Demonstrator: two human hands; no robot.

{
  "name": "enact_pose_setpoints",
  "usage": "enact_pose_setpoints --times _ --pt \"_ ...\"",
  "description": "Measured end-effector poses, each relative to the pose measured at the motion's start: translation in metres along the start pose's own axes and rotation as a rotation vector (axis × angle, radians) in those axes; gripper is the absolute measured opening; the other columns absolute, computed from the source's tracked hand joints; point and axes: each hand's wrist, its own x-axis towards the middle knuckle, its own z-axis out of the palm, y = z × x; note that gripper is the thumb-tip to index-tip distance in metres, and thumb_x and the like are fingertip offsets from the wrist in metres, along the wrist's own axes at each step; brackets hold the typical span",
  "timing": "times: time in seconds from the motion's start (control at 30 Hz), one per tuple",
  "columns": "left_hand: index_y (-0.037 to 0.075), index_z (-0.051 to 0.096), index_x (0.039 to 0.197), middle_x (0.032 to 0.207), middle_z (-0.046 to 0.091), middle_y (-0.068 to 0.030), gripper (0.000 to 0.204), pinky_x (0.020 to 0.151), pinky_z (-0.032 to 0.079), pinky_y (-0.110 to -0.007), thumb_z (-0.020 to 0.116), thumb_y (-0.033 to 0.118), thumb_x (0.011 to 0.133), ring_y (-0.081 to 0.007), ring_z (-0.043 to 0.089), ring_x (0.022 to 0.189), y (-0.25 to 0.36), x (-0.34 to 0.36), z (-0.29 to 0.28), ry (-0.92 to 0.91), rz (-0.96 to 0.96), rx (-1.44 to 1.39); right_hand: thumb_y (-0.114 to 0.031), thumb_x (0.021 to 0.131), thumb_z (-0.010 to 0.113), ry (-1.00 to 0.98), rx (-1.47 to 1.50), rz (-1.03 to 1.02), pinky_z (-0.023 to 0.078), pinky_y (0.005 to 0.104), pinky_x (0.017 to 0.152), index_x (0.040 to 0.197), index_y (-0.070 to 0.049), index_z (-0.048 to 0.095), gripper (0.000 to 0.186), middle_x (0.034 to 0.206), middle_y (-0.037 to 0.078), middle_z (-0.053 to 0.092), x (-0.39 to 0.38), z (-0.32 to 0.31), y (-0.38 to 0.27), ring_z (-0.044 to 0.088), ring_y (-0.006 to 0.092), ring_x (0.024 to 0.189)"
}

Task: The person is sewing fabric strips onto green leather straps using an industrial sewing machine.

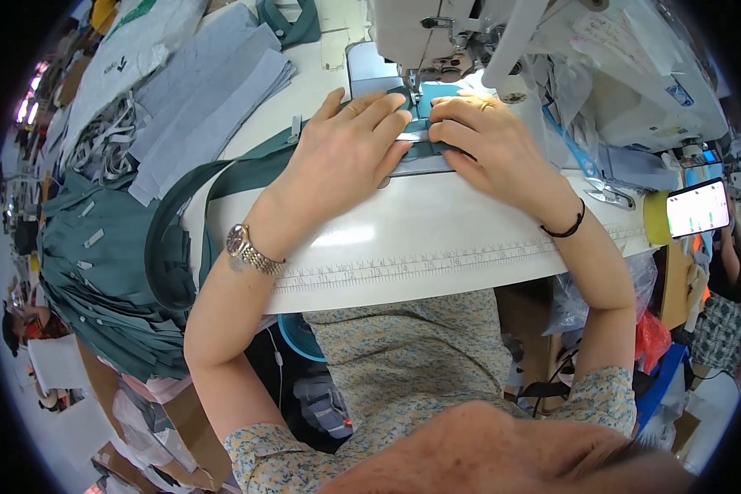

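Observation:
A dark green fabric strip [259, 165] runs from the left across the sewing machine's bed to the presser foot [415, 92]. My left hand [350, 136] lies over it with bent fingers, thumb and forefinger closed on the cloth just left of the needle. On the other side, my right hand [486, 140] pinches the same cloth between thumb and curled fingers. Between both hands a narrow pale strip [413, 136] shows; what it is I cannot tell. The fingers hide part of the fabric edge. The sewing machine [436, 33] stands right above the hands.
A pile of green fabric pieces [107, 247] hangs off the table's left side, beside stacked grey-blue cut pieces [214, 99]. Thread snips [609, 193] lie at the right, near a phone [698, 208] on a yellow holder. A printed ruler [387, 270] follows the table's front edge.

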Motion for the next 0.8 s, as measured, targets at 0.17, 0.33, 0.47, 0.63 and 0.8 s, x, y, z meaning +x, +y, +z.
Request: enact_pose_setpoints --times 0.17,0.33,0.47,0.63,0.8 --pt "0.008 0.065 0.118 0.129 0.064 -0.0076 0.029 0.107 0.041 -0.054 0.062 0.027 0.096 -0.0243 0.059 0.124 -0.0056 -0.0016 0.0022 -0.037 -0.046 0.046 -0.008 0.08 0.07 0.007 0.01 -0.019 0.05 0.0415 0.082 0.1 -0.01 0.064 0.022 0.108 0.004 0.061 0.0052 0.0033 0.0007 0.064 0.0273 0.095" --pt "0.011 0.063 0.126 0.134 0.062 -0.0063 0.033 0.111 0.037 -0.053 0.058 0.03 0.099 -0.0226 0.054 0.13 -0.0052 -0.0008 0.0028 -0.089 -0.077 0.081 -0.006 0.079 0.069 0.026 0.007 -0.018 0.05 0.041 0.075 0.1 -0.011 0.064 0.022 0.105 0.004 0.062 0.0065 0.0042 0.0012 0.064 0.0275 0.091" --pt "0.011 0.064 0.125 0.135 0.062 -0.006 0.032 0.111 0.038 -0.052 0.059 0.029 0.099 -0.023 0.054 0.13 -0.0053 -0.002 0.006 -0.074 -0.054 0.109 -0.006 0.078 0.068 0.05 0.014 -0.003 0.05 0.0416 0.073 0.098 -0.01 0.064 0.021 0.104 0.003 0.062 0.0075 0.0045 0.0031 0.064 0.0278 0.089" --pt "0.01 0.064 0.125 0.134 0.063 -0.0059 0.032 0.11 0.039 -0.052 0.06 0.028 0.098 -0.024 0.055 0.129 -0.0054 -0.0013 0.0073 -0.061 -0.07 0.105 -0.006 0.078 0.068 0.046 0.015 0.006 0.05 0.0411 0.073 0.097 -0.01 0.064 0.02 0.106 0.004 0.063 0.0076 0.0069 0.006 0.064 0.0279 0.088" --pt "0.011 0.062 0.127 0.135 0.062 -0.0064 0.034 0.11 0.039 -0.052 0.059 0.028 0.098 -0.0254 0.055 0.129 -0.0049 0.0004 0.0082 -0.061 -0.067 0.088 -0.007 0.08 0.068 0.056 0.0 0.025 0.05 0.0413 0.073 0.098 -0.01 0.064 0.019 0.108 0.004 0.063 0.005 0.007 0.0072 0.064 0.0282 0.089"
